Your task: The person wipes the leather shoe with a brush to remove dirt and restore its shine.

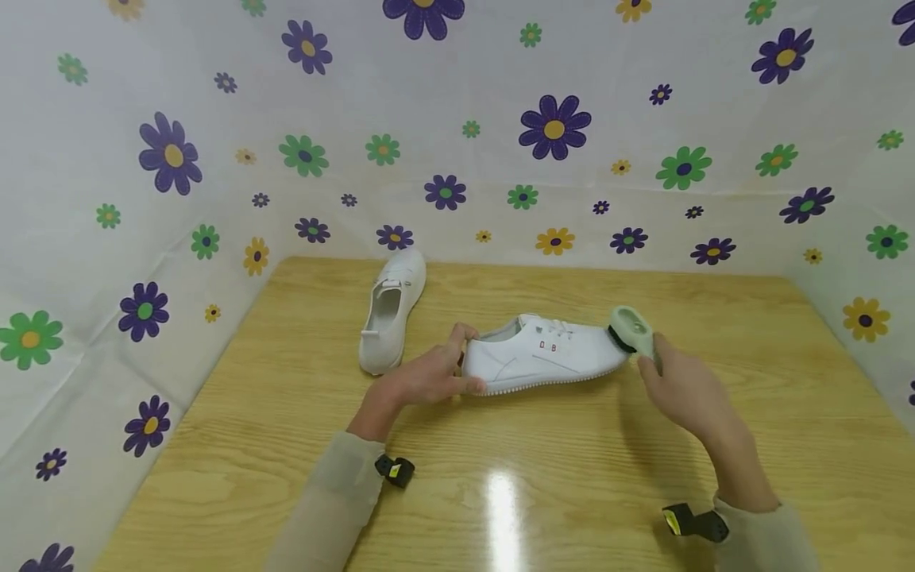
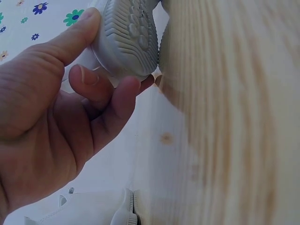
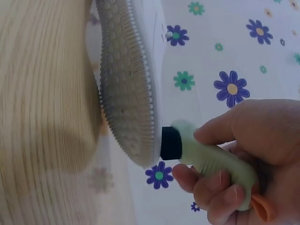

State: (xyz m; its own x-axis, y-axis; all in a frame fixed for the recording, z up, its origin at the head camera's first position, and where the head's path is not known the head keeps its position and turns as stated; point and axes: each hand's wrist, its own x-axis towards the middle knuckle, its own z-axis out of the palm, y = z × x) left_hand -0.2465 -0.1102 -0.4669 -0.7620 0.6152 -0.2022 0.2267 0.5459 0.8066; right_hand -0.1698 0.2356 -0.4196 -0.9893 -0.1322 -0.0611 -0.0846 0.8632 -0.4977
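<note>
A white lace-up shoe is tilted over the table, its toe pointing right. My left hand grips it by the heel, thumb on the near side. In the left wrist view the ridged grey sole faces the camera beside the fingers. My right hand holds a pale green shoe brush by its handle. The dark bristles touch the toe of the shoe in the right wrist view. An orange loop hangs from the handle's end.
A second white shoe stands on the wooden table at the back left, toe toward the wall. White cloth with printed flowers encloses the table at the back and sides. Light glares off the near middle of the tabletop.
</note>
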